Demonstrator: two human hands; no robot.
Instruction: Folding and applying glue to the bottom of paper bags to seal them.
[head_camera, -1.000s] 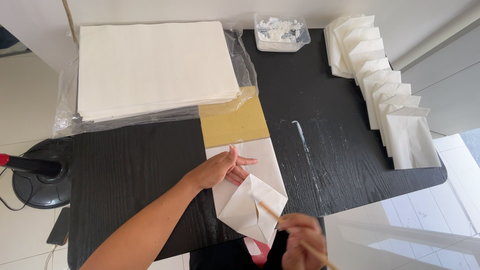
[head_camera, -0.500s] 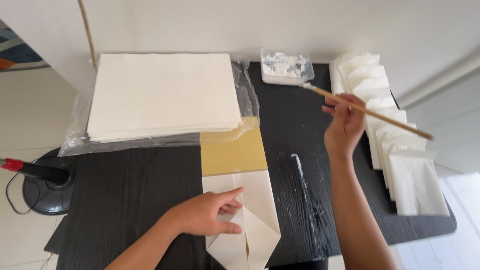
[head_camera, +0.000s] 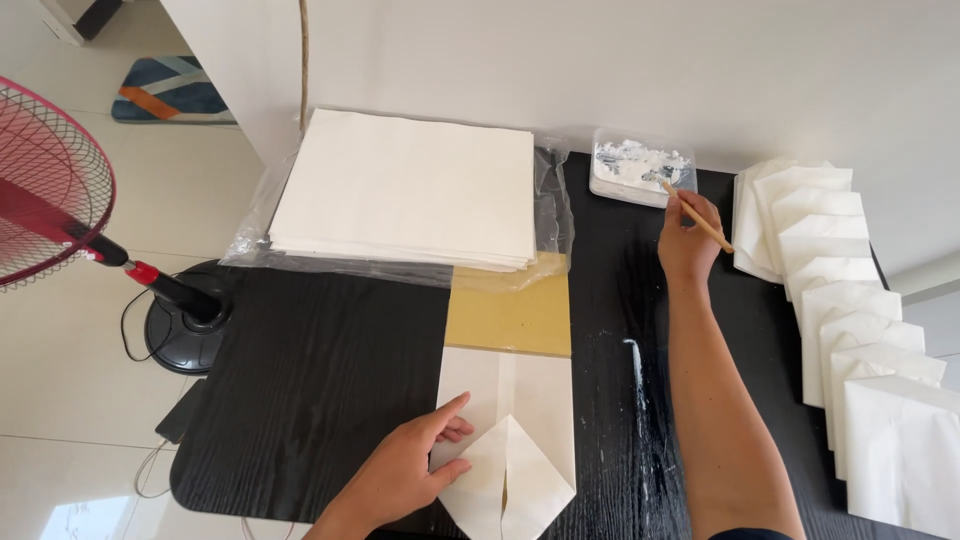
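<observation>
At nine o'clock a red fan (head_camera: 40, 185) is standing on the pale floor beside the black table (head_camera: 310, 380), its round base (head_camera: 185, 335) tucked against the table's edge. At eleven o'clock a thick stack of white sheets (head_camera: 405, 190) is lying on clear plastic wrap (head_camera: 250, 235). Just below it, near the centre, a tan board (head_camera: 508, 315) is lying flat, and the folded white paper (head_camera: 510, 440) is sitting on its lower end at six o'clock, its flaps folded into a point.

The left hand (head_camera: 405, 475) is resting flat on that paper's left flap, fingers relaxed and spread, pressing rather than gripping. A white smear (head_camera: 636, 365) is streaking the table just right of the board.

At one o'clock the right hand (head_camera: 688, 240) is pinching a thin wooden stick (head_camera: 695, 215), fingers closed around it, and the stick's tip is reaching into a clear tray of white paste (head_camera: 640, 168) at twelve o'clock. At three o'clock a row of finished white paper bags (head_camera: 850, 330) is lying overlapped along the table's right edge.
</observation>
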